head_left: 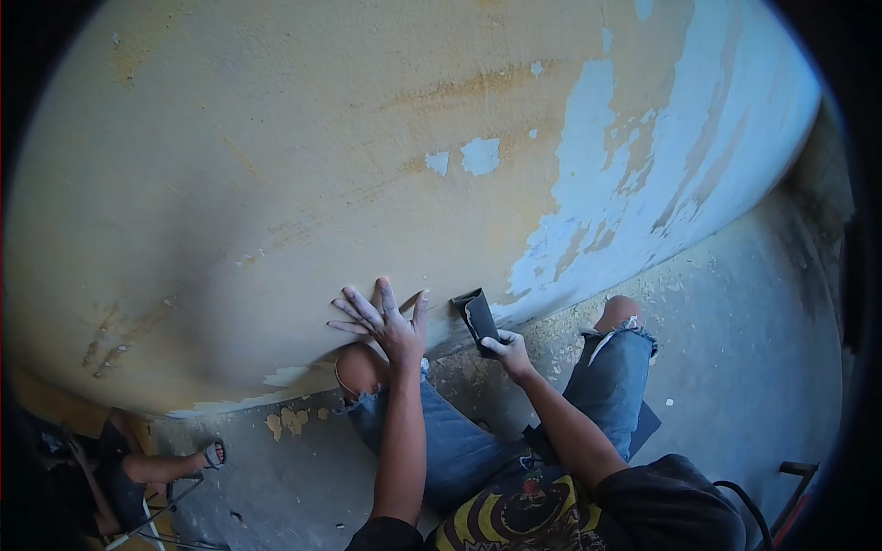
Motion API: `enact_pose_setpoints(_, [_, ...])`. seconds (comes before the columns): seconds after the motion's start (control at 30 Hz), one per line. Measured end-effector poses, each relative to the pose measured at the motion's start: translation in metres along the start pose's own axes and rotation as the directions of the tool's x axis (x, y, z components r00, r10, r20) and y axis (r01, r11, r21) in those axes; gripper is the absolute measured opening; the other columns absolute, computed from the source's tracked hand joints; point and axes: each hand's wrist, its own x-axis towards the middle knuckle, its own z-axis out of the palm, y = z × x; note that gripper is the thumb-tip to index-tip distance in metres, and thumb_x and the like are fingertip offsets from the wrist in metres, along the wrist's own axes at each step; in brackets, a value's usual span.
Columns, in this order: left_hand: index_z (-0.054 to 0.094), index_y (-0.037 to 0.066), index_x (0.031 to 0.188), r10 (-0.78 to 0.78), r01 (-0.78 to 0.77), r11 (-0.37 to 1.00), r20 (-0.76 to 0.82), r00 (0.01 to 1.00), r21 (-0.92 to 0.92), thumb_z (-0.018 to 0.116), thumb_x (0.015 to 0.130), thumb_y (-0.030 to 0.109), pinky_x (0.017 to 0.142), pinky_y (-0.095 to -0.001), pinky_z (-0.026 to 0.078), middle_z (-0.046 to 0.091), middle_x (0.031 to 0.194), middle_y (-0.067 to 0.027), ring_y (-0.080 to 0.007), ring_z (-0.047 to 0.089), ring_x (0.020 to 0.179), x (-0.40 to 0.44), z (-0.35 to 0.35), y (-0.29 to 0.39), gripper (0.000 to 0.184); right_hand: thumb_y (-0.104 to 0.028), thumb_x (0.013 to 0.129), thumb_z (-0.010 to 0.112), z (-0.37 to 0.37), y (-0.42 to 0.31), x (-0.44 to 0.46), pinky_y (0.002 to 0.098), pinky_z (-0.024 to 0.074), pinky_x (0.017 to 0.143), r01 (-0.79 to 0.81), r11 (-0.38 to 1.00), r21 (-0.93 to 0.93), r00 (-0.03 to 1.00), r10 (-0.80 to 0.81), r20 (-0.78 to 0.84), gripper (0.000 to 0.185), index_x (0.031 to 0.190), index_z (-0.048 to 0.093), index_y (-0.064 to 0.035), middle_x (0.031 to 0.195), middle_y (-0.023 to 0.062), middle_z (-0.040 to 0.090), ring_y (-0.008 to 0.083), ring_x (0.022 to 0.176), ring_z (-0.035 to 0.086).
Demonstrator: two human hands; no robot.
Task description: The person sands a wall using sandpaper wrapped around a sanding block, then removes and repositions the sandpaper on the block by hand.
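My left hand (390, 332) is spread with its fingers apart against the lower part of the yellowed wall (322, 165). Pale dust coats its fingers. Gripped in my right hand (508, 352) is a folded piece of black sandpaper (477, 320), upright close to the wall's foot; whether it touches the wall I cannot tell. Near it the yellow coat has come away in large patches, baring a whitish layer (588, 197). Smaller bare spots (480, 156) show higher up.
Paint flakes (292, 421) lie on the grey floor (735, 340) along the wall. My bent knees in torn jeans (602, 395) are close to the wall. At the lower left another person's leg (165, 466) shows beside a light metal frame (147, 523). A dark flat sheet (646, 428) lies by my leg.
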Motion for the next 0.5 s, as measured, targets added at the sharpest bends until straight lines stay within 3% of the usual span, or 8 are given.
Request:
enact_pose_setpoints(0.1, [0.029,0.022,0.153,-0.016,0.016,1.000,0.028,0.999,0.026,0.068,0.085,0.053,0.105,-0.0755,-0.011,-0.002,0.162,-0.0219,-0.0505,-0.008,0.146,-0.008,-0.001,0.000,0.085,-0.020,0.089,0.073,-0.013,-0.005,0.005,0.0278,0.0519,0.074,0.006,0.987,-0.158,0.998,0.003,0.057,0.022,0.095,0.071,0.0010,0.084,0.0022,0.068,0.0094,0.074,0.062])
enact_pose_setpoints(0.13, [0.028,0.022,0.154,-0.033,0.032,0.999,0.038,0.999,0.017,0.069,0.085,0.053,0.105,-0.0755,-0.011,-0.002,0.162,-0.0215,-0.0506,-0.008,0.146,-0.008,-0.002,0.001,0.086,-0.019,0.089,0.072,-0.002,-0.028,0.015,0.0282,0.0523,0.074,0.107,0.985,-0.135,0.985,-0.087,0.147,0.022,0.096,0.070,0.0018,0.085,0.0020,0.068,0.0093,0.075,0.062])
enact_pose_setpoints(0.23, [0.028,0.022,0.154,-0.017,0.017,1.000,0.025,1.000,0.000,0.070,0.083,0.053,0.105,-0.0753,-0.012,-0.003,0.162,-0.0211,-0.0509,-0.008,0.146,-0.007,0.001,-0.003,0.088,-0.020,0.087,0.074,0.025,-0.065,0.021,0.0259,0.0505,0.069,0.146,0.987,0.062,0.983,-0.151,0.104,0.023,0.088,0.071,0.0031,0.076,0.0007,0.066,0.0086,0.071,0.061])
enact_pose_setpoints(0.3, [0.028,0.021,0.154,0.018,-0.018,1.000,-0.009,1.000,0.012,0.071,0.083,0.053,0.105,-0.0752,-0.012,-0.002,0.162,-0.0218,-0.0509,-0.009,0.146,-0.005,0.003,-0.002,0.088,-0.018,0.087,0.074,0.005,-0.012,0.016,0.0269,0.0511,0.071,0.086,0.995,0.052,0.996,-0.087,0.018,0.020,0.087,0.071,0.0024,0.080,0.0012,0.067,0.0090,0.071,0.061])
enact_pose_setpoints(0.33, [0.025,0.013,0.154,0.044,-0.046,0.996,0.022,0.999,0.075,0.067,0.085,0.054,0.106,-0.0728,-0.011,-0.002,0.160,-0.0282,-0.0520,-0.010,0.145,-0.004,0.001,-0.003,0.090,-0.018,0.086,0.075,-0.006,0.005,0.005,0.0265,0.0507,0.071,0.052,0.999,0.003,0.999,-0.052,-0.015,0.020,0.088,0.072,0.0021,0.080,0.0008,0.067,0.0086,0.072,0.061])
enact_pose_setpoints(0.4, [0.026,0.013,0.153,0.040,-0.040,0.997,0.008,0.999,0.059,0.067,0.085,0.053,0.106,-0.0727,-0.011,-0.002,0.160,-0.0285,-0.0521,-0.010,0.145,0.003,0.005,0.000,0.090,-0.017,0.086,0.075,-0.013,0.004,0.007,0.0261,0.0503,0.071,-0.002,0.999,-0.047,0.998,-0.001,-0.057,0.019,0.088,0.072,0.0017,0.080,0.0005,0.067,0.0082,0.072,0.061])
enact_pose_setpoints(0.47, [0.023,0.014,0.154,-0.039,0.032,0.997,0.096,0.995,0.077,0.067,0.086,0.052,0.107,-0.0723,-0.012,-0.002,0.159,-0.0290,-0.0526,-0.010,0.145,-0.004,-0.003,0.003,0.090,-0.017,0.086,0.075,0.006,-0.043,0.019,0.0254,0.0492,0.070,0.133,0.991,-0.031,0.988,-0.130,0.082,0.019,0.088,0.072,0.0012,0.081,0.0000,0.067,0.0072,0.073,0.060])
enact_pose_setpoints(0.5, [0.023,0.014,0.154,-0.042,0.033,0.996,0.099,0.994,0.082,0.067,0.086,0.052,0.107,-0.0723,-0.012,-0.002,0.159,-0.0290,-0.0526,-0.010,0.145,-0.008,-0.002,0.003,0.090,-0.017,0.087,0.074,0.019,-0.067,0.023,0.0251,0.0486,0.069,0.167,0.982,0.086,0.979,-0.175,0.100,0.018,0.089,0.072,0.0008,0.083,0.0000,0.068,0.0065,0.074,0.060])
